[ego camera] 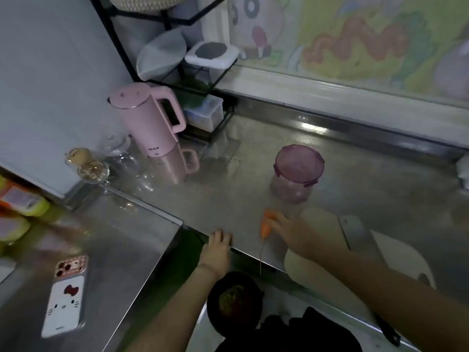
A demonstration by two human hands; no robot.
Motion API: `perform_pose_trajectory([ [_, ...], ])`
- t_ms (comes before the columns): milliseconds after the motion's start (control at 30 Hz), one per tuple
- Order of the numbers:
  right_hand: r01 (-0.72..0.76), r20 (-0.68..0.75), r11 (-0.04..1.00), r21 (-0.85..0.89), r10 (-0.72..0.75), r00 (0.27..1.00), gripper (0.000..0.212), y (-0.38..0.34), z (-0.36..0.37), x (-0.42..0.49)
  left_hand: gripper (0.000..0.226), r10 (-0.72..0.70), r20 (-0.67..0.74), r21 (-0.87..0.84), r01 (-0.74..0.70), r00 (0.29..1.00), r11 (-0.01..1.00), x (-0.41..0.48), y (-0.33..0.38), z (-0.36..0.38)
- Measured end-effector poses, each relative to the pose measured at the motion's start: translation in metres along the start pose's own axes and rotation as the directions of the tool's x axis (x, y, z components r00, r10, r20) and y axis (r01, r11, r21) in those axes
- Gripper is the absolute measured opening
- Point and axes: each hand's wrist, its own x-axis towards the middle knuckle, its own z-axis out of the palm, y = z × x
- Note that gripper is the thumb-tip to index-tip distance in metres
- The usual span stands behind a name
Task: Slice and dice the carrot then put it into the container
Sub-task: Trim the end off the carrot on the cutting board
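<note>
While the carrot [266,224] is gripped at its thick end by the right hand [289,231], its thin root tip is pointed toward the person and is carried past the front edge of the steel counter [368,186]. The fingers of that hand are curled round the carrot. Whether the carrot is resting on the counter or is held just above it cannot be told. It is found just left of the pale cutting board [398,255], between the board and the left hand [218,246].

The left hand is laid on the counter's front edge with its fingers relaxed, and nothing is held in it.

A cleaver [357,232] is laid flat on the cutting board, with its blade away from the person and its dark handle toward the near edge. The right forearm is stretched across the near part of the board.

The container [298,171], clear with a purple clip lid on it, is stood upright on the counter beyond the right hand, apart from the carrot.

Further left, a pink kettle [149,118] is seen beside a black wire rack [215,80], and some glassware is set near it. A phone [66,298] in a white cat-face case is laid on the adjoining steel surface at the lower left. A black bowl [234,299] is seen below the counter edge; its contents are too blurred to name.
</note>
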Motion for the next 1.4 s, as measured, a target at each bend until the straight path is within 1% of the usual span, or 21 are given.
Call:
perform_pose_trajectory([
  [33, 0.011, -0.037, 1.000, -0.009, -0.012, 0.999, 0.047, -0.003, -0.001, 0.006, 0.059, -0.014, -0.001, 0.005, 0.014, 1.000, 1.000, 0.000, 0.001, 0.002],
  [67, 0.022, 0.028, 1.000, -0.016, -0.022, 0.999, 0.045, -0.008, -0.005, 0.010, 0.062, -0.035, -0.009, -0.014, 0.035, 0.999, 0.999, -0.001, 0.001, 0.004],
  [100, 0.033, 0.030, 0.999, -0.032, -0.033, 0.999, 0.045, -0.012, -0.003, 0.014, 0.066, -0.040, -0.012, -0.005, 0.040, 0.999, 0.999, -0.003, 0.001, 0.007],
  [133, 0.013, 0.155, 0.999, -0.040, -0.007, 0.988, 0.045, -0.017, -0.012, 0.016, 0.068, -0.041, -0.014, 0.008, 0.041, 0.999, 0.999, -0.005, 0.002, 0.010],
  [167, 0.001, 0.212, 0.998, -0.058, 0.011, 0.977, 0.043, -0.020, -0.015, 0.021, 0.070, -0.043, -0.008, 0.007, 0.043, 0.999, 0.999, -0.006, 0.003, 0.012],
  [300, -0.045, 0.279, 0.977, -0.207, 0.103, 0.955, 0.033, -0.022, -0.018, 0.033, 0.074, -0.053, -0.009, 0.003, 0.053, 0.999, 0.999, -0.007, -0.001, 0.015],
  [400, -0.003, 0.133, 0.963, -0.269, 0.040, 0.990, 0.021, -0.016, -0.019, 0.032, 0.076, -0.055, 0.005, -0.008, 0.055, 0.998, 0.998, -0.007, -0.002, 0.014],
  [500, 0.032, 0.164, 0.955, -0.296, 0.018, 0.986, 0.029, -0.001, -0.006, 0.025, 0.077, -0.060, 0.000, 0.005, 0.060, 0.998, 0.998, -0.005, -0.002, 0.015],
  [633, 0.130, 0.080, 0.939, -0.319, -0.110, 0.991, 0.030, 0.010, -0.010, 0.011, 0.079, -0.077, -0.015, 0.027, 0.077, 0.997, 0.997, -0.004, 0.004, 0.016],
  [700, 0.151, 0.104, 0.940, -0.305, -0.125, 0.987, 0.023, 0.011, -0.021, -0.002, 0.079, -0.081, -0.026, 0.047, 0.082, 0.996, 0.995, -0.003, 0.007, 0.015],
  [733, 0.154, 0.058, 0.937, -0.313, -0.143, 0.988, 0.011, 0.014, -0.022, -0.008, 0.078, -0.084, -0.029, 0.057, 0.085, 0.996, 0.995, -0.003, 0.009, 0.016],
  [767, 0.153, 0.038, 0.940, -0.304, -0.148, 0.988, 0.013, 0.019, -0.021, -0.013, 0.078, -0.087, -0.029, 0.069, 0.089, 0.996, 0.994, -0.003, 0.010, 0.015],
  [867, 0.038, 0.068, 0.978, -0.207, -0.025, 0.997, 0.045, 0.028, -0.020, -0.032, 0.078, -0.114, -0.031, 0.112, 0.117, 0.993, 0.987, -0.002, 0.017, 0.013],
  [900, 0.043, 0.068, 0.976, -0.212, -0.029, 0.997, 0.049, 0.031, -0.022, -0.040, 0.076, -0.137, -0.027, 0.112, 0.139, 0.990, 0.984, 0.000, 0.021, 0.012],
  [967, 0.009, 0.122, 0.980, -0.197, 0.015, 0.992, 0.042, 0.038, -0.022, -0.056, 0.067, -0.170, -0.012, 0.083, 0.170, 0.985, 0.982, 0.002, 0.031, 0.009],
  [1033, -0.010, 0.082, 0.984, -0.179, 0.025, 0.996, 0.046, 0.043, -0.020, -0.076, 0.060, -0.131, -0.010, 0.064, 0.132, 0.991, 0.989, 0.003, 0.043, 0.008],
  [1100, 0.029, 0.014, 0.985, -0.169, -0.027, 1.000, 0.062, 0.049, -0.010, -0.093, 0.061, -0.033, -0.023, 0.066, 0.034, 0.999, 0.997, 0.003, 0.054, 0.011],
  [1133, 0.027, 0.003, 0.985, -0.172, -0.027, 1.000, 0.063, 0.053, -0.001, -0.098, 0.062, 0.010, -0.023, 0.065, -0.009, 1.000, 0.998, 0.002, 0.058, 0.013],
  [1233, 0.060, -0.073, 0.974, -0.217, -0.077, 0.994, 0.038, 0.054, 0.007, -0.113, 0.064, 0.092, 0.031, 0.086, -0.094, 0.995, 0.992, -0.002, 0.073, 0.021],
  [1333, 0.050, -0.068, 0.976, -0.210, -0.066, 0.996, 0.035, 0.045, 0.009, -0.124, 0.069, 0.093, 0.073, 0.107, -0.100, 0.993, 0.989, -0.007, 0.082, 0.026],
  [1400, 0.018, -0.049, 0.984, -0.180, -0.028, 0.998, 0.040, 0.043, 0.013, -0.128, 0.071, 0.091, 0.085, 0.106, -0.100, 0.992, 0.989, -0.008, 0.082, 0.026],
])
